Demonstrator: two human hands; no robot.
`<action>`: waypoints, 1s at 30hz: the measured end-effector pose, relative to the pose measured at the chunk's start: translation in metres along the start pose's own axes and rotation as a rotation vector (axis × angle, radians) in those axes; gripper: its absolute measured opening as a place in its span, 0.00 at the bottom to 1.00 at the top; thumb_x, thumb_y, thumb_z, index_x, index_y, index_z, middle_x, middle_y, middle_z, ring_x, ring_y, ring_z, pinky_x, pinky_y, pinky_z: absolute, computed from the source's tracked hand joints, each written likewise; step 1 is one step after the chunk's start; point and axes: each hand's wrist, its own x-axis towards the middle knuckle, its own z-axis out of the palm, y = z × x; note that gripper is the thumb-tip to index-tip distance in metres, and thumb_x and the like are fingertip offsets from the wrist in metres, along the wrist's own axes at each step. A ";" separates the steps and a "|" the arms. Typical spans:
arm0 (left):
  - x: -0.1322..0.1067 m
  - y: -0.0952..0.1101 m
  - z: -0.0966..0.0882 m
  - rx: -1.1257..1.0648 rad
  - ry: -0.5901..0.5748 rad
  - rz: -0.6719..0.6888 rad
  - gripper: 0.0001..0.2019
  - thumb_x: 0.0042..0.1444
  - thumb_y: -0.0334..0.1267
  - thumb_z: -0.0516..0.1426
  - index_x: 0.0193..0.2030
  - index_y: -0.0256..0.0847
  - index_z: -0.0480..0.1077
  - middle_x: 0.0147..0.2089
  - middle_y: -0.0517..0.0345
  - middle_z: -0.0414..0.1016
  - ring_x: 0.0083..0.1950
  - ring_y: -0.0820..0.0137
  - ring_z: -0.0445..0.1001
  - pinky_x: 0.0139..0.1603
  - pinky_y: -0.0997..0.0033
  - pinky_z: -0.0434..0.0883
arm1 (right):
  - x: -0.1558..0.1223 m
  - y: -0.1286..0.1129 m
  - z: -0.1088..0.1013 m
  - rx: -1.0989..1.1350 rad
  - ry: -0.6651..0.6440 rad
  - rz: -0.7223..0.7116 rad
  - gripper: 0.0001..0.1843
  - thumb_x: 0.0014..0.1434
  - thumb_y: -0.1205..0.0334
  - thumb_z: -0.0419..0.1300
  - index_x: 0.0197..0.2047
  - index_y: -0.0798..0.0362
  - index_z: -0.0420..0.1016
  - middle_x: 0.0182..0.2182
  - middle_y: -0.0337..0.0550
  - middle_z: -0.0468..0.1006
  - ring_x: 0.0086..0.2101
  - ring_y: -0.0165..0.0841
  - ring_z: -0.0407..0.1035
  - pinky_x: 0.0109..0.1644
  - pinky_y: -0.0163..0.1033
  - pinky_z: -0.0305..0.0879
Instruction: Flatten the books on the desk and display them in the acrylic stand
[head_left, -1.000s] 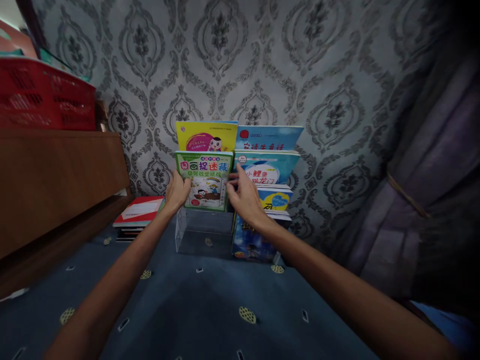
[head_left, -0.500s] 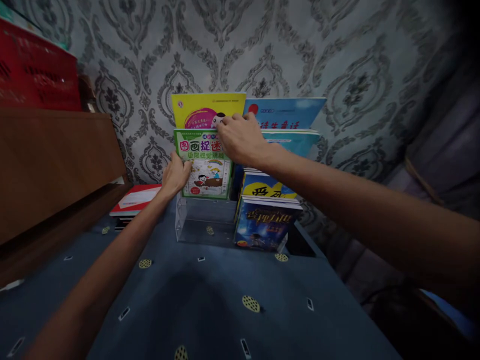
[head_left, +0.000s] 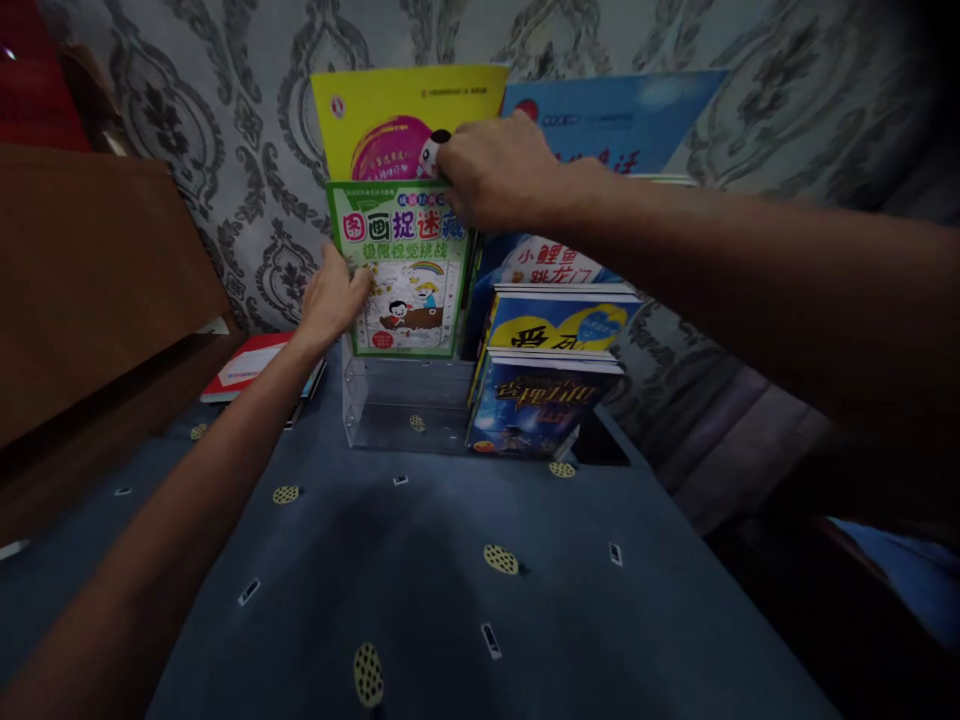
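Left hand pinches green book at nine o'clock edge; right hand curled at one o'clock corner, grip unclear.

The light was dim and cool, brightest on the yellow book. A broad, soft shadow darkened the blue cloth. The curtain lay in murk, the upper right corner was black, and wide-angle distortion stretched the edges.
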 end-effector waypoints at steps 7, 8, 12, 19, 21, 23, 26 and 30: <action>0.005 -0.005 -0.001 -0.015 -0.017 0.018 0.17 0.59 0.40 0.54 0.54 0.43 0.63 0.57 0.43 0.74 0.69 0.48 0.67 0.69 0.40 0.62 | 0.008 0.005 0.004 0.006 -0.028 0.014 0.18 0.62 0.73 0.58 0.55 0.67 0.76 0.56 0.69 0.77 0.58 0.60 0.70 0.59 0.63 0.64; 0.006 -0.005 -0.001 -0.017 -0.021 0.020 0.17 0.59 0.40 0.54 0.55 0.43 0.63 0.57 0.43 0.74 0.69 0.48 0.67 0.69 0.41 0.62 | 0.008 0.005 0.004 0.009 -0.025 0.012 0.18 0.63 0.73 0.58 0.56 0.67 0.75 0.56 0.69 0.76 0.59 0.61 0.70 0.59 0.63 0.65; 0.007 -0.004 -0.004 -0.032 -0.039 0.035 0.18 0.59 0.40 0.54 0.56 0.45 0.63 0.58 0.45 0.74 0.69 0.49 0.67 0.70 0.43 0.62 | 0.007 0.006 0.006 0.050 -0.008 0.015 0.20 0.65 0.70 0.58 0.59 0.68 0.73 0.57 0.70 0.75 0.58 0.62 0.70 0.58 0.63 0.66; 0.004 -0.004 -0.005 0.004 -0.035 0.005 0.19 0.59 0.42 0.54 0.57 0.44 0.62 0.56 0.43 0.74 0.70 0.47 0.66 0.69 0.39 0.62 | -0.002 0.000 -0.004 0.104 -0.029 0.036 0.22 0.64 0.71 0.56 0.60 0.66 0.72 0.59 0.70 0.74 0.59 0.62 0.69 0.59 0.64 0.66; 0.002 -0.004 -0.006 0.011 -0.045 -0.005 0.19 0.59 0.42 0.54 0.57 0.43 0.62 0.57 0.43 0.73 0.70 0.46 0.65 0.70 0.39 0.61 | -0.006 -0.003 -0.008 0.099 -0.044 0.041 0.23 0.63 0.72 0.55 0.61 0.66 0.72 0.58 0.71 0.74 0.59 0.62 0.69 0.60 0.64 0.64; 0.002 -0.003 -0.006 0.008 -0.056 -0.006 0.18 0.60 0.42 0.54 0.56 0.43 0.62 0.56 0.43 0.73 0.70 0.46 0.65 0.70 0.40 0.61 | -0.008 -0.005 -0.010 0.098 -0.057 0.048 0.23 0.63 0.72 0.55 0.60 0.64 0.72 0.58 0.71 0.74 0.59 0.62 0.69 0.60 0.65 0.64; 0.003 -0.003 -0.007 -0.008 -0.068 0.009 0.16 0.62 0.41 0.54 0.55 0.42 0.62 0.54 0.45 0.73 0.70 0.47 0.65 0.69 0.42 0.61 | -0.008 -0.004 -0.010 0.089 -0.049 0.048 0.22 0.64 0.71 0.56 0.60 0.62 0.74 0.57 0.70 0.76 0.58 0.62 0.70 0.58 0.65 0.65; 0.005 -0.002 -0.008 -0.008 -0.088 -0.013 0.15 0.61 0.39 0.54 0.54 0.42 0.62 0.55 0.43 0.72 0.71 0.47 0.64 0.70 0.42 0.60 | -0.009 -0.004 -0.009 0.098 -0.031 0.052 0.23 0.64 0.71 0.56 0.61 0.61 0.74 0.56 0.70 0.76 0.58 0.63 0.70 0.57 0.65 0.65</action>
